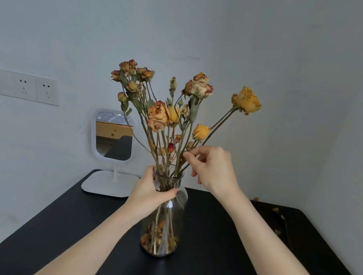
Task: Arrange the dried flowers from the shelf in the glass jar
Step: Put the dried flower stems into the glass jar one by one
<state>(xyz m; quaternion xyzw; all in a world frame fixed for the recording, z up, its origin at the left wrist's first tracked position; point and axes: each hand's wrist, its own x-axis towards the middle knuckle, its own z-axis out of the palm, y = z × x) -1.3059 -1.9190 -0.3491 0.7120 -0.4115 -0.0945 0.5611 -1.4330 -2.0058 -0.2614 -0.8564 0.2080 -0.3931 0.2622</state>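
A clear glass jar (pixel 162 233) stands upright in the middle of the black table (pixel 217 267). Several dried flowers (pixel 158 115) with orange, yellow and pink heads fan out of its mouth; loose petals lie at the jar's bottom. My left hand (pixel 149 193) grips the jar's neck, thumb across the front. My right hand (pixel 212 167) is raised just right of the stems and pinches a thin stem between thumb and forefinger, above the jar's rim. A yellow rose (pixel 246 100) leans far out to the right.
A small white-framed mirror (pixel 114 136) on a flat stand sits at the table's back left corner. Dried petal and stem scraps (pixel 276 220) lie on the table's right side. A double wall socket (pixel 25 87) is on the left wall. Walls close in behind and to the right.
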